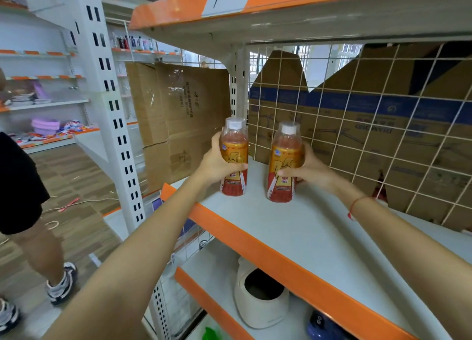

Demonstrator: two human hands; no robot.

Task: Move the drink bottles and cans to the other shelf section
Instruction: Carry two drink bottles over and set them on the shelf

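Grey shelf (319, 227) with the wire back grid carries both full, stiff but smooth bottles, your left hand (217, 160) curled around the left bottle (233, 160) and your right hand (310, 167) around the right bottle (284, 163), so hold each at the labelled middle.

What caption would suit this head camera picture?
Left hand and right hand each grip an orange-labelled, white-capped drink bottle at a grey, orange-edged shelf.
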